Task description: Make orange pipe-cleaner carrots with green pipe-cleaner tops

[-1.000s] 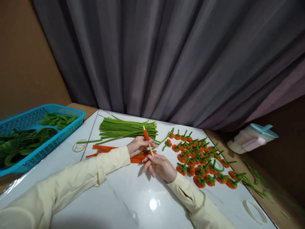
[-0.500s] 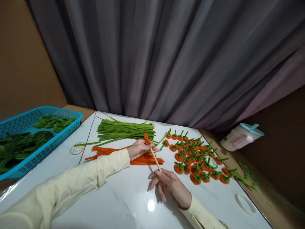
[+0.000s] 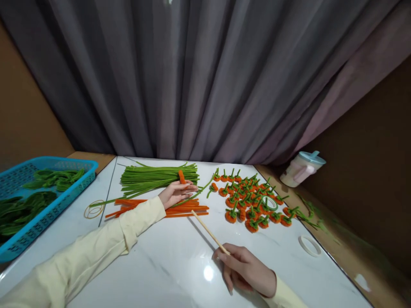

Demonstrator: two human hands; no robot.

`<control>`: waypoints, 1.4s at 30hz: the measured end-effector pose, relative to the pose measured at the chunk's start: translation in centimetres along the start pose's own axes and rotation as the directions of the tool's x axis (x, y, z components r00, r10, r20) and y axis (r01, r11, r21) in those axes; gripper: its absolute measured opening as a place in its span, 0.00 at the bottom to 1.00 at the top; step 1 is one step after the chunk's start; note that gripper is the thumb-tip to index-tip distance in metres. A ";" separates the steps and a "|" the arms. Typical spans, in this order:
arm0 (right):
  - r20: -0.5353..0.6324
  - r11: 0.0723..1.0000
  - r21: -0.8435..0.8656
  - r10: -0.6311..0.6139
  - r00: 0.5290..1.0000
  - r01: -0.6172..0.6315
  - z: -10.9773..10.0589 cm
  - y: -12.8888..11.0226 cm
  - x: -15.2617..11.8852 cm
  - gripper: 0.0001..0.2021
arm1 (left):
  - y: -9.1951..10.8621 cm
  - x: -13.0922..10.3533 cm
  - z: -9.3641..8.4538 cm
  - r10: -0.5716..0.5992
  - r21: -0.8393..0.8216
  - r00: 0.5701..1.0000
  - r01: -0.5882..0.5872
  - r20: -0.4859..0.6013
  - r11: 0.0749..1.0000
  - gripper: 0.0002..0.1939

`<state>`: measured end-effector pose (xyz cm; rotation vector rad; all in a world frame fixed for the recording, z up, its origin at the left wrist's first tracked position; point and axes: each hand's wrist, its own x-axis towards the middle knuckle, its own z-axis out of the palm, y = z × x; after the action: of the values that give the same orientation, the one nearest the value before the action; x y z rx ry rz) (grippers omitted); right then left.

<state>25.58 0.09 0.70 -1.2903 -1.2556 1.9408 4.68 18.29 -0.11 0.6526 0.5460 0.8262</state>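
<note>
A short orange fuzzy piece point(image 3: 181, 176) stands up from my left hand point(image 3: 176, 193), pinched near the fingertips with the other fingers spread. Under and beside that hand lie orange fuzzy stems point(image 3: 189, 211), and behind it a thick bundle of green stems point(image 3: 144, 175). My right hand point(image 3: 245, 267) grips a thin wooden stick point(image 3: 208, 231) by its lower end. The stick points up and left, its tip apart from the orange piece. Several small orange pumpkin-like pieces with green stalks point(image 3: 231, 215) lie in rows on the right.
A blue basket point(image 3: 73, 188) with dark green leaf shapes is at the left. Yellow rings point(image 3: 93, 209) lie near it. A roll of tape point(image 3: 269, 203) sits among the orange pieces, a white ring point(image 3: 310, 246) nearer the front. A lidded cup point(image 3: 298, 172) stands back right.
The stick has come out of the orange piece, and my right hand has drawn it down and to the right. My left hand still holds the piece. The camera view has shifted a little.
</note>
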 end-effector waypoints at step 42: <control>-0.121 0.798 -0.550 -0.370 0.921 0.248 -0.2 0.4 0.0 0.16 | 0.3 -0.2 0.7 0.040 -0.017 0.997 -0.041 -0.073 0.999 0.24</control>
<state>25.84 -0.06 0.29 -1.3901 -1.8248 1.2155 4.84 18.07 0.64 0.6202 0.5914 0.8949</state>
